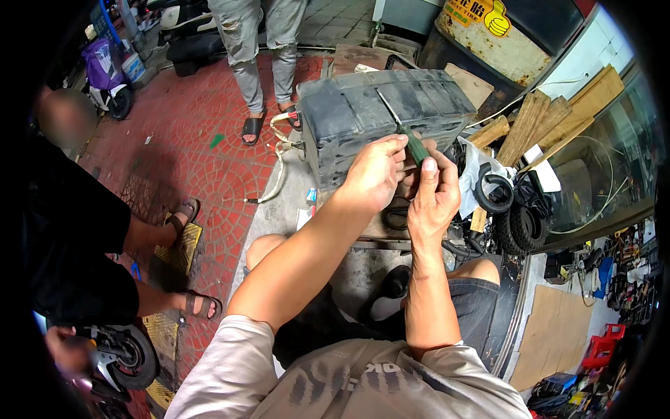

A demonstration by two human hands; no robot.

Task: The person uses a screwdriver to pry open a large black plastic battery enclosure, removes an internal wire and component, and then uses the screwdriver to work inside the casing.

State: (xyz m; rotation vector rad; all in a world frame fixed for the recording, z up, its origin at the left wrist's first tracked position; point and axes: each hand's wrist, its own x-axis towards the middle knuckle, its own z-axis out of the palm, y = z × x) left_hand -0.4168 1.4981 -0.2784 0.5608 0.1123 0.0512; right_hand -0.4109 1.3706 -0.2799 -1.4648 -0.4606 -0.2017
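Observation:
A screwdriver (pixel 417 148) with a dark green handle and a thin metal shaft is in my right hand (pixel 434 192), its fingers wrapped round the handle. The shaft points up and left over a large dusty black battery case (pixel 377 105). Close beside the handle, my left hand (pixel 377 171) is closed in a pinch, thumb against forefinger. What it holds, if anything, is hidden. Both hands are in front of the case's near side. Pale cables (pixel 283 150) with red ends come out of the case's left end.
A person in ripped grey jeans (pixel 252 56) stands behind the case; another in black (pixel 77 230) is at the left. To the right are wooden planks (pixel 530 129), black tyres (pixel 527 227) and a plastic bag (pixel 474 164). A rusty drum (pixel 488 49) stands behind.

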